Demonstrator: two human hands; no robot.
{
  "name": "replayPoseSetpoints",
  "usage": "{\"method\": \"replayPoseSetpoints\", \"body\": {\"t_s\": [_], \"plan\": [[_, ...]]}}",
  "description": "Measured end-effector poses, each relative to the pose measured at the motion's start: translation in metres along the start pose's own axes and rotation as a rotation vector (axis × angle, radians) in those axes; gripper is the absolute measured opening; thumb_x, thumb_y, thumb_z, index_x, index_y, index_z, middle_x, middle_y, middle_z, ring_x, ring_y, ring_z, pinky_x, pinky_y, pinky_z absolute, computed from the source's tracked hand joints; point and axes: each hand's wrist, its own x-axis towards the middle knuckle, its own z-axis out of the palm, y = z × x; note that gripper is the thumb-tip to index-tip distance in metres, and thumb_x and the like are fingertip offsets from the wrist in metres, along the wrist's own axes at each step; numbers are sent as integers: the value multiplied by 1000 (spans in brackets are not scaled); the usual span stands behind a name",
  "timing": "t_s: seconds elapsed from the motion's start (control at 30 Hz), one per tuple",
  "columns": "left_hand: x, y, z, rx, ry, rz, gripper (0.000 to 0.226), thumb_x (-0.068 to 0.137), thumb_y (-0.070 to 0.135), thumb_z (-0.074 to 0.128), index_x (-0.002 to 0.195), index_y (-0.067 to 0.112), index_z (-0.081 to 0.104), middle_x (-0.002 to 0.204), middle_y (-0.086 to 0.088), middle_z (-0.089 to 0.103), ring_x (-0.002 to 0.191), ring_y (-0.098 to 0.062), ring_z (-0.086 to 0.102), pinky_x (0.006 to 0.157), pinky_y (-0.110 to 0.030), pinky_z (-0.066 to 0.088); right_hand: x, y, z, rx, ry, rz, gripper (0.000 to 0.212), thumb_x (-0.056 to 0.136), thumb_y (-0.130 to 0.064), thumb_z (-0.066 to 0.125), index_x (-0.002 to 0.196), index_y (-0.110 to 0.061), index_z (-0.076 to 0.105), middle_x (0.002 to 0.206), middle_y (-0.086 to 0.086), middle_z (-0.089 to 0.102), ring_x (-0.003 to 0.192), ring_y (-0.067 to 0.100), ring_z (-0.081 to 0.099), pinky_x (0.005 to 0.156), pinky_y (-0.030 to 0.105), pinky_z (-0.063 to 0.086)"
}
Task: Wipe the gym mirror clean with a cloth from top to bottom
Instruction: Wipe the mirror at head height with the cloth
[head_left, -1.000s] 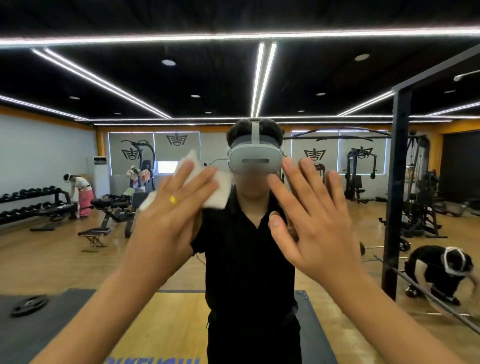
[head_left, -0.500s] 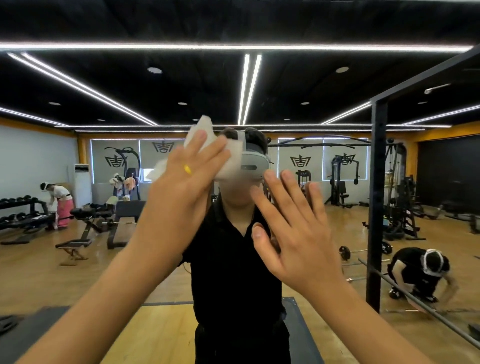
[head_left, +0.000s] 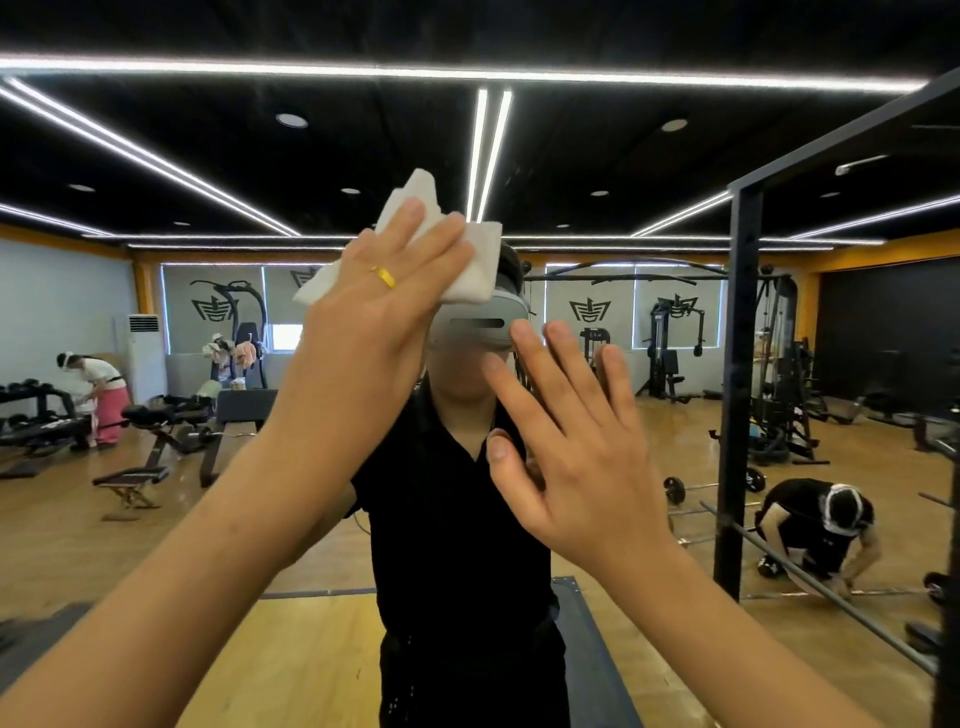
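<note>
Item: gym mirror (head_left: 623, 130), wipe in progress. Change noted: over the last second the left hand (head_left: 384, 301) and its white cloth (head_left: 470, 260) have climbed from the level of the reflected headset (head_left: 483, 325) to just above it, now upper centre of the frame. This reads as a reach toward the top of the glass before the downward strokes (most of the wiping probably remains). Left hand: arm raised, fingers straight and flat, pressing the folded cloth against the mirror; ring visible, thumb hidden. Right hand (head_left: 576, 447): centre right of the frame, lower than the left, fingers spread and straight, holding nothing, palm toward the glass; contact uncertain.
</note>
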Motion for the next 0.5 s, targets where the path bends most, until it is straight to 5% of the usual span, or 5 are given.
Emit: {"method": "replayPoseSetpoints", "body": {"t_s": [0.2, 0.3, 0.5], "plan": [[-28, 7, 2, -29, 22, -21, 41, 98, -3, 60, 138, 6, 62, 150, -4, 53, 148, -26, 37, 125, -27, 17, 3, 1, -7, 62, -35, 1, 59, 100, -31, 54, 156, -17, 44, 168, 9, 27, 158, 26, 18, 126, 59, 14], [-29, 12, -1, -52, 16, -54, 43, 99, -3, 60, 140, 8, 61, 150, -3, 52, 149, -24, 35, 125, -35, 23, 0, 11, -24, 138, -59, 0, 62, 99, -26, 56, 158, -16, 39, 170, 13, 21, 159, 28, 13, 128, 58, 9], [-24, 16, -1, -16, -19, -48, 51, 93, -6, 66, 143, 5, 58, 154, -6, 48, 149, -14, 26, 120, -49, 28, -31, 90, -66, -100, -144, 73, 64, 102, -43, 43, 160, -16, 35, 172, 13, 14, 159, 29, 10, 129, 50, -1]]}}
